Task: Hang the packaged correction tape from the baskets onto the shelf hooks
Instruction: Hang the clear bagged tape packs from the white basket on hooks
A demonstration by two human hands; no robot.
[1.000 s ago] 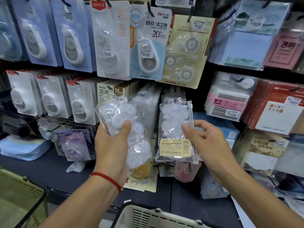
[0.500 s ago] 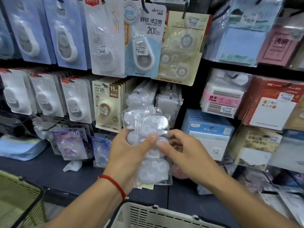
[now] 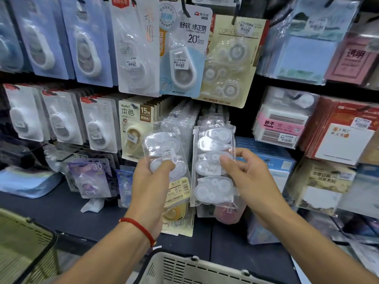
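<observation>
My left hand [image 3: 150,185], with a red string at the wrist, grips a clear bag of white correction tapes [image 3: 164,146] with its thumb on the front. My right hand [image 3: 249,175] pinches a second clear zip bag of correction tapes [image 3: 213,162] by its right edge, thumb on the front. Both bags are held upright side by side in front of the middle row of hanging clear packs [image 3: 184,113]. The hook for that row is hidden behind the packs.
Carded correction tapes hang on the upper hooks [image 3: 184,50] and on the left hooks [image 3: 98,124]. Sticky-note packs [image 3: 283,124] and card packs fill the right. A white basket [image 3: 184,267] is at the bottom, a green basket [image 3: 24,238] at lower left, on a dark shelf ledge [image 3: 61,212].
The two bags, held together in front of me half a second ago, are now apart, one in each hand. Both are raised toward the middle row.
</observation>
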